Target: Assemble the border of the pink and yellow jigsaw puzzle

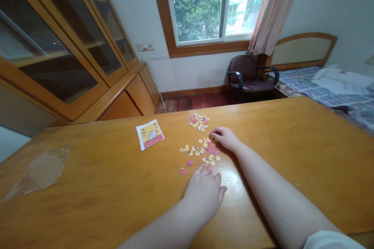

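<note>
Small yellow and pink jigsaw puzzle pieces (198, 150) lie loosely spread in the middle of the wooden table. At the right edge of this spread is my right hand (226, 138), its thumb and fingers pinched on a puzzle piece mostly hidden by the fingertips. My left hand (203, 190) hovers or rests palm down just on the near side of the pieces, fingers apart and thumb out to the right, holding nothing visible. Its fingertips are close to a pink piece (208, 167). Farther back sits a denser pile of puzzle pieces (199, 121), some showing white and pink.
A picture card (150, 135) with a white animal on yellow and pink lies left of the pieces. A crumpled clear plastic bag (43, 169) is at the table's left. Beyond the table (117, 202) stand a cabinet (137, 93), a chair (248, 74) and a bed (306, 76).
</note>
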`<state>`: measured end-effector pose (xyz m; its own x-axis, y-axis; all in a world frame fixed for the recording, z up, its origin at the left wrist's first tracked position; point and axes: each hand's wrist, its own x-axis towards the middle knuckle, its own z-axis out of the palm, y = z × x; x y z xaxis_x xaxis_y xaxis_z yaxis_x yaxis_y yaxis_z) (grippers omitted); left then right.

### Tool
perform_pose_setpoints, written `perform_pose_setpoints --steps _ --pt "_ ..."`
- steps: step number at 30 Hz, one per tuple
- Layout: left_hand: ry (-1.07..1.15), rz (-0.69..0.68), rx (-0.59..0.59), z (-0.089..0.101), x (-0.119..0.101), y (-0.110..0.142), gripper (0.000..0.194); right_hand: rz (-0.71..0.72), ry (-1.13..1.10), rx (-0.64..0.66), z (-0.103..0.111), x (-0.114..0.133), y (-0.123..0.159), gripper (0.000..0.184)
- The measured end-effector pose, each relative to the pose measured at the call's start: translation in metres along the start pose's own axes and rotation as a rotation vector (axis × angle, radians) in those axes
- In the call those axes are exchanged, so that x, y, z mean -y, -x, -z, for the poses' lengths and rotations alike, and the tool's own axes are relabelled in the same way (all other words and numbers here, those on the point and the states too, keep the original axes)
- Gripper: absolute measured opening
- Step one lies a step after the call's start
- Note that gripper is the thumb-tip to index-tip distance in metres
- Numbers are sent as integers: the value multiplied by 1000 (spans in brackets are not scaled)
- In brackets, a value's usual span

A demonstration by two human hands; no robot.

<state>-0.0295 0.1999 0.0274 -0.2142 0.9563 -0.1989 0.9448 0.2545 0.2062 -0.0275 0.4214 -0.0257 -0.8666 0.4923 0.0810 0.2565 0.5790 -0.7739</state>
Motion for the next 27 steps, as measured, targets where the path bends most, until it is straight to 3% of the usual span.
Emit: perform_pose_setpoints --steps 4,7,11,15,20,27 --pt "9 73 -12 -2 1 -2 48 12 2 4 0 -1 0 20" --pt "4 88 38 -1 -2 -1 43 11 4 1 0 -2 0 19" --pt "27 -39 27 0 -2 0 39 9 4 6 -1 -3 -1 19" --pt "58 -137 -85 -12 8 -6 60 2 -18 8 -2 -5 -1 19" --pt "48 -9 2 -27 19 -16 72 -10 -4 5 -1 -2 -1 18" --pt "-1 147 -8 -26 24 -20 83 -12 16 3 -1 0 0 18"
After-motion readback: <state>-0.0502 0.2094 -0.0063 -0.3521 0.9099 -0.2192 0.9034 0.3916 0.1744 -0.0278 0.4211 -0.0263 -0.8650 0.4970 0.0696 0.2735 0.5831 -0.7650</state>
